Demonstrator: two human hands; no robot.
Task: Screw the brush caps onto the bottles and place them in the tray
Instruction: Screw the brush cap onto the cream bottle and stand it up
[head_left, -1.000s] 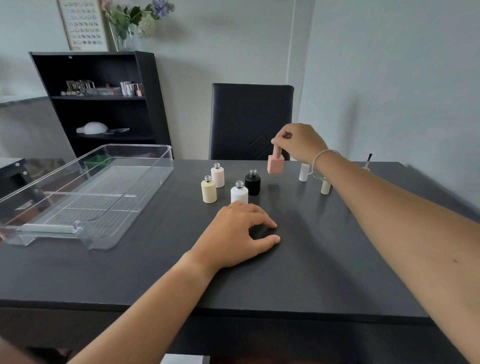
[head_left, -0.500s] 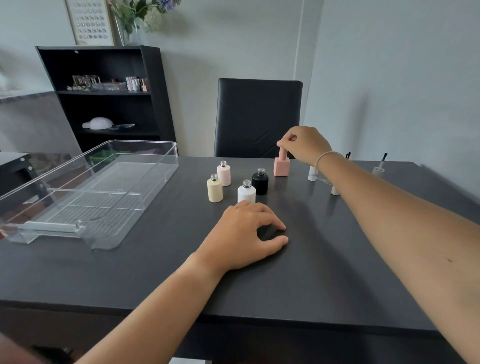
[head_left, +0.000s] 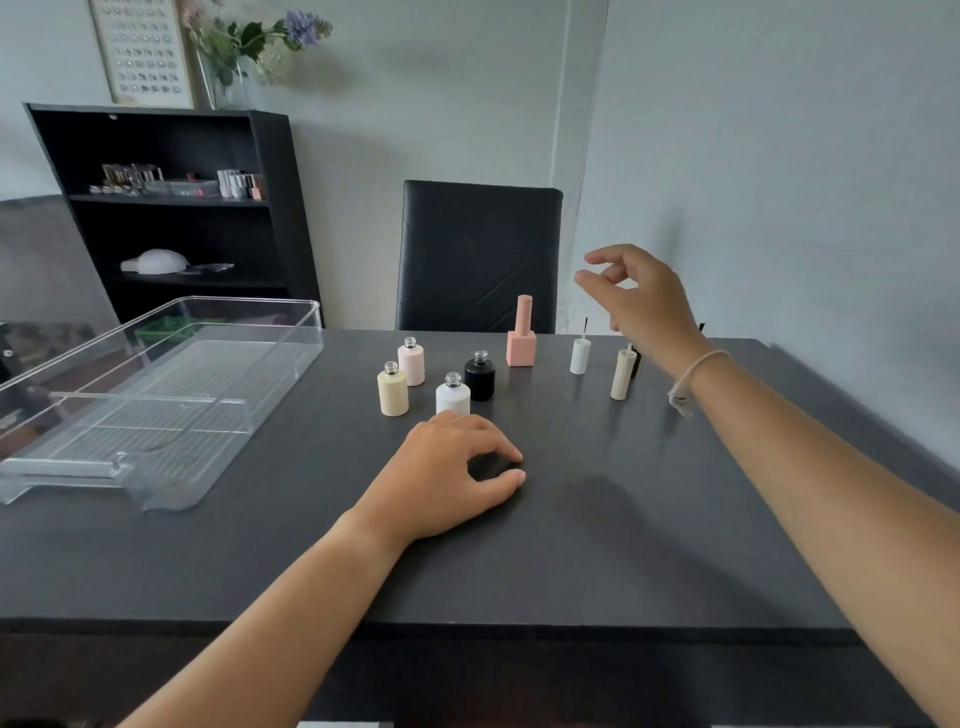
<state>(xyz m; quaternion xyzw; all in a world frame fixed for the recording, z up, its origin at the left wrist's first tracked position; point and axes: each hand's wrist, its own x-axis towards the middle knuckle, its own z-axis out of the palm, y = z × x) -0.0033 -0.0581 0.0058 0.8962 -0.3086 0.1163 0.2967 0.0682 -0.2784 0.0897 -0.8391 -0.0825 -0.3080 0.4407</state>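
A capped salmon square bottle stands on the dark table. To its left stand several uncapped bottles: pale pink, cream, white and black. Two brush caps stand brush-up to the right, a white cap and a cream cap; a dark cap is mostly hidden behind my right wrist. My right hand hovers above and right of the salmon bottle, fingers apart, holding nothing. My left hand rests on the table just in front of the white bottle, fingers curled loosely, nothing in it.
A clear plastic tray sits on the table's left side with nothing in it. A black chair stands behind the far edge. A black shelf is at the back left. The wall runs close along the right.
My right hand set the salmon bottle down on the table, let go of its cap and lifted up and to the right. My left hand stayed put.
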